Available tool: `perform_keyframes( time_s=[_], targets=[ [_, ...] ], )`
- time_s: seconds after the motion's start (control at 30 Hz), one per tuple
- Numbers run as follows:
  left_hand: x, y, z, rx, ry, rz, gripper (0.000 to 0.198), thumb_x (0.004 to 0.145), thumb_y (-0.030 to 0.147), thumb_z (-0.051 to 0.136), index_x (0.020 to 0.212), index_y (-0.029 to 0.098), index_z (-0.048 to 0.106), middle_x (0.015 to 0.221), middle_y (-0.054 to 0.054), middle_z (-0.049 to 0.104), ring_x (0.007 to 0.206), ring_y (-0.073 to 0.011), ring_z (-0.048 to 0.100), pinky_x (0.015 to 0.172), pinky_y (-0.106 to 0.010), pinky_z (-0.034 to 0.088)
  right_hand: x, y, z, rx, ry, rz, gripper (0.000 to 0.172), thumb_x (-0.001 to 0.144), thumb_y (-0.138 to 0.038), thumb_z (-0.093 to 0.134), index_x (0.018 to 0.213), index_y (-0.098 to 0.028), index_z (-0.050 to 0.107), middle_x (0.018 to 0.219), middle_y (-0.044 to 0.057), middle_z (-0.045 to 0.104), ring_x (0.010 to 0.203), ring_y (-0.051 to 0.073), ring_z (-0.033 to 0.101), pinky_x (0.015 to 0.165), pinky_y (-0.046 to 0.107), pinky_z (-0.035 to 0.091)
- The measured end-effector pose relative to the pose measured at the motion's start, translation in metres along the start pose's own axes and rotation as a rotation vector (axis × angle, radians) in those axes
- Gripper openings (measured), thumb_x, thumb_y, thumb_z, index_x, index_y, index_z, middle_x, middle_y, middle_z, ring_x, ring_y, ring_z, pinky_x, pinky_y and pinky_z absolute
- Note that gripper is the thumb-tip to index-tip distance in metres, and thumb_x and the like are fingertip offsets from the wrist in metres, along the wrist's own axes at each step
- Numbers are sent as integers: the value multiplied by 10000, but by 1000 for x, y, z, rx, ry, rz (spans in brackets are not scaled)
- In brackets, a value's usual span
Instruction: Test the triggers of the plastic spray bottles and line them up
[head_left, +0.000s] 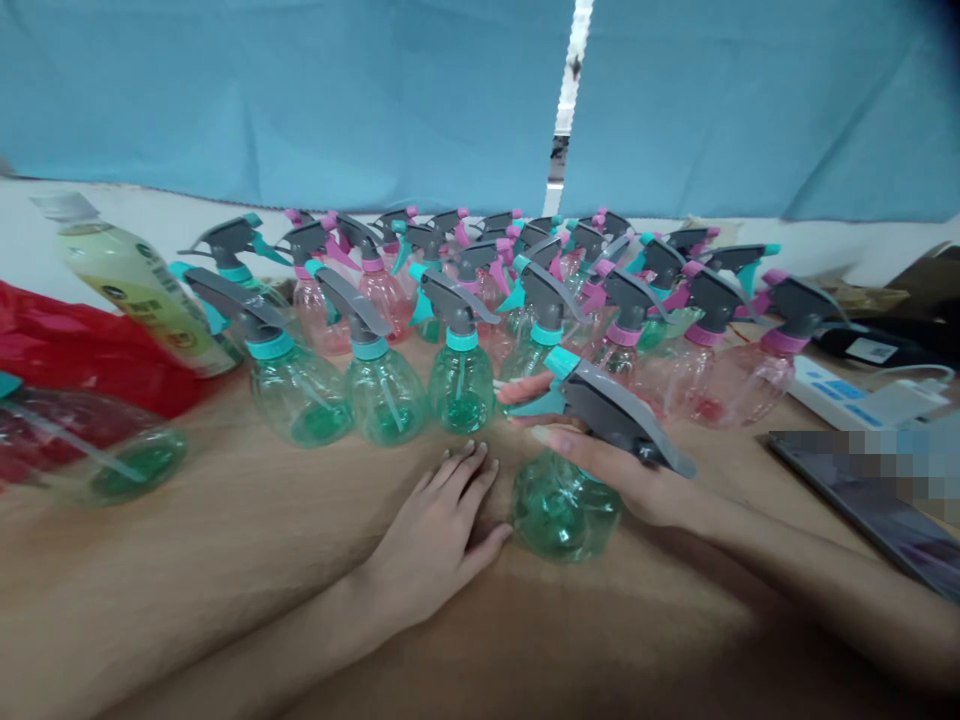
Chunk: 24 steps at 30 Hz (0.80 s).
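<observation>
My right hand (600,460) is wrapped round the neck of a green spray bottle (566,510), below its grey and teal trigger head (611,405). This bottle stands at the near side of the table, a little tilted or distorted by the lens. My left hand (442,525) lies flat on the wooden table (247,570), fingers stretched out, just left of that bottle and holding nothing. In front of the hands stand a green spray bottle (460,385), another green one (385,395) and several more in green and pink.
At the left are a red plastic bag (105,350), a drink bottle (142,285) with a pale label, and a green spray bottle (139,470). To the right lie a dark phone (862,510) and a white power strip (847,395). Blue cloth (375,100) hangs behind.
</observation>
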<state>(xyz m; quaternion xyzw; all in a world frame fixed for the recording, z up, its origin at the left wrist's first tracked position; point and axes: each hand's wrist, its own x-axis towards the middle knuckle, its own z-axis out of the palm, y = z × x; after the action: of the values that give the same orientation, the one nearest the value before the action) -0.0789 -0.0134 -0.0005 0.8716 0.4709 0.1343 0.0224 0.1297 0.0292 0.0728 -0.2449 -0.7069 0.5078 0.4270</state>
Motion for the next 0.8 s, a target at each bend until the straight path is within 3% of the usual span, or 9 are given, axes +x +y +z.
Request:
perform_keyframes(
  time_s=[0.4, 0.6, 0.8],
  targets=[
    [1, 0, 1, 20, -32, -13, 598, 953, 457, 500, 1409, 84, 403, 1466, -171, 417, 1350, -303, 379, 1087, -465, 337, -1, 4, -3, -28, -11, -14, 281, 875, -335, 626, 1147, -270, 600, 1243, 39, 616, 1049, 183, 638, 920, 320, 513],
    [0, 0, 0, 27, -33, -2, 595, 954, 454, 499, 1407, 78, 406, 1459, -171, 427, 1347, -299, 380, 1083, -463, 344, 0, 5, -4, -77, -16, 7, 287, 888, -343, 608, 1173, -309, 604, 1204, 18, 627, 940, 162, 656, 862, 319, 525],
    [0, 0, 0, 40, -21, 2, 579, 962, 462, 474, 1396, 82, 419, 1446, -172, 443, 1342, -297, 388, 1076, -461, 350, -1, 6, -3, -119, 10, 20, 251, 878, -382, 608, 1113, -296, 612, 893, 8, 641, 765, 165, 621, 736, 327, 536]
  ],
)
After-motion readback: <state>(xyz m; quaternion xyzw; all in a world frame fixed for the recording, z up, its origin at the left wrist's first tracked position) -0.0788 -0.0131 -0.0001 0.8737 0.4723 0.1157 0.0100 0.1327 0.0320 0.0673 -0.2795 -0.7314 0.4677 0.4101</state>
